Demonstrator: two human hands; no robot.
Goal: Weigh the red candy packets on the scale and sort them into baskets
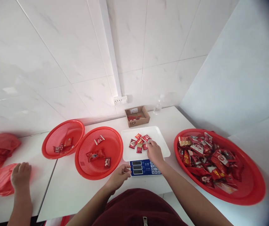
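A white scale tray [158, 133] with several small red snack packets [139, 141] on it is in front of me. My right hand [155, 152] reaches over the tray's right half, its fingers closed at a red packet [145, 146] at the edge of the group. My left hand [119, 177] is at the left end of the scale's blue display panel [146, 167], fingers loosely bent and apart from the thumb, nothing visible in them. Left of the scale, a red mesh basket [99, 175] holds a few packets.
Another red basket [45, 147] with packets is farther left. A large red basket [263, 188] full of packets stands at right. Behind the tray are a cardboard box [138, 121] and a clear bottle [157, 108]. Another person's hand [21, 175] rests by red plastic bags [1, 150].
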